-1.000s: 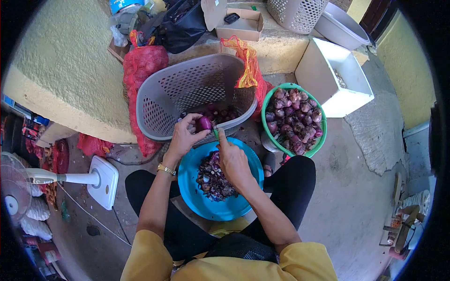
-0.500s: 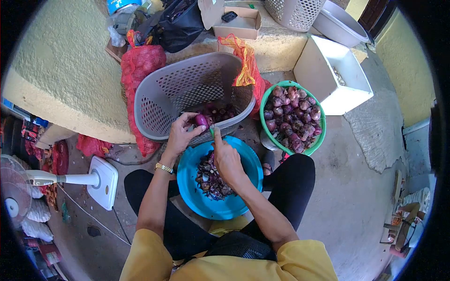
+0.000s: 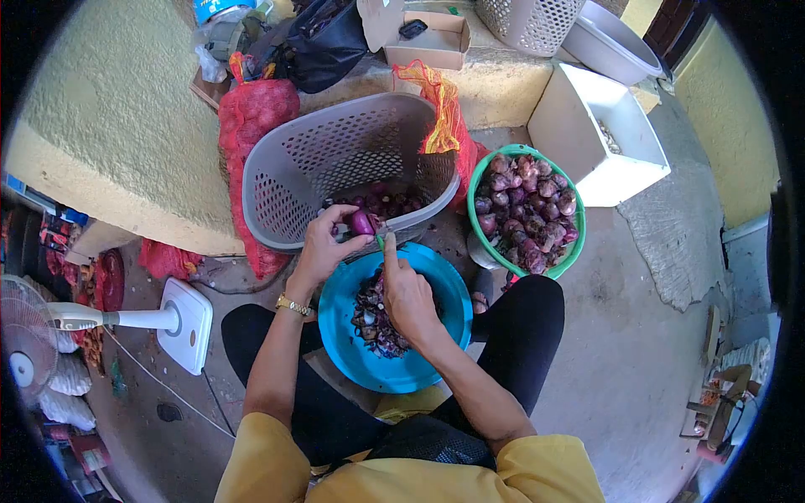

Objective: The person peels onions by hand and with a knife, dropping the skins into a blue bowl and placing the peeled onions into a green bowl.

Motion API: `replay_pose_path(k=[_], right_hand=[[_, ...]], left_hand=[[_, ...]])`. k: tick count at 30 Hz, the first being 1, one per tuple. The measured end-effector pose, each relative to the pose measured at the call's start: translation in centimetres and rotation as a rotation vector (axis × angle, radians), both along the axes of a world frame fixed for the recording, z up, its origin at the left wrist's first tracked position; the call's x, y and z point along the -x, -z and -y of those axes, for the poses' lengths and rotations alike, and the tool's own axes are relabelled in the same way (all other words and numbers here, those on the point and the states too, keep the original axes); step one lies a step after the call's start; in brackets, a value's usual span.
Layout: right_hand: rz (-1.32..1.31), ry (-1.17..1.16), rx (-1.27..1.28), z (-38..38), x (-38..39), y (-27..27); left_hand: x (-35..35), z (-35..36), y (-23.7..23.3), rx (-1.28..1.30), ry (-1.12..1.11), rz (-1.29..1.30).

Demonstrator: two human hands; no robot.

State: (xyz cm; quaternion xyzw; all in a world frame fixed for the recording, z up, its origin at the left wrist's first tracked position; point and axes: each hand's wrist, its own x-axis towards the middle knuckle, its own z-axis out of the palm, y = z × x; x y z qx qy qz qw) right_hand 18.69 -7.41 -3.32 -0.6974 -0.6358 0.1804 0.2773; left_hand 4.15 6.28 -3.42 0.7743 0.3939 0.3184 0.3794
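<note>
Between the fingers of my left hand [image 3: 323, 247] is a shiny purple onion [image 3: 361, 223], held over the near rim of a grey perforated basket [image 3: 281, 180]. My right hand [image 3: 407, 298] grips a small knife with a green handle [image 3: 381, 241], its index finger stretched along it close to the onion; the blade is hard to make out. Below both hands sits a blue basin [image 3: 340, 356] with onion skins and trimmings [image 3: 377, 323]. Several smooth onions [image 3: 394, 201] lie in the bottom of the grey basket. To the right, a green basin [image 3: 579, 214] is heaped with unpeeled onions [image 3: 528, 210].
A red mesh sack of onions [image 3: 256, 113] leans left of the basket. An open white box [image 3: 579, 159] stands at the back right. On the left are a white scale [image 3: 186, 327] and a fan [image 3: 29, 335]. A cable crosses the floor there.
The onion in my left hand has turned slightly and shows more of its purple side. Both hands stay in nearly the same place, and the view has shifted a little.
</note>
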Motion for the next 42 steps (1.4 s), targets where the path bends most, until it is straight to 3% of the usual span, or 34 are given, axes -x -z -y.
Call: replay_pose_path(k=[3, 8, 14, 21, 23, 29, 36, 42], right_hand=[[-0.002, -0.006, 0.054, 0.1, 0.3, 0.0], [0.045, -0.002, 0.029, -0.3, 0.6, 1.3], [0.012, -0.009, 0.041, -0.2, 0.5, 1.1], [-0.041, 0.006, -0.057, -0.1, 0.1, 1.8], [-0.247, 0.022, -0.011, -0.4, -0.4, 1.4], [-0.446, 0.044, -0.042, 0.2, -0.8, 1.2], [-0.417, 0.013, 0.065, 2.1, -1.9, -0.6], [-0.137, -0.139, 0.2, 3.6, -2.7, 0.1]], left_hand=[[0.4, -0.3, 0.2, 0.099, 0.015, -0.029], [0.3, -0.6, 0.3, 0.254, 0.052, 0.222], [0.6, 0.0, -1.0, 0.188, 0.108, 0.073], [1.5, -0.7, -0.2, 0.26, 0.146, 0.176], [1.8, -0.7, -0.8, 0.276, 0.16, 0.144], [2.4, -0.8, -0.6, 0.291, 0.16, 0.154], [2.9, -0.9, -1.2, 0.32, 0.187, 0.182], [3.4, -0.4, -4.0, 0.392, 0.188, 0.348]])
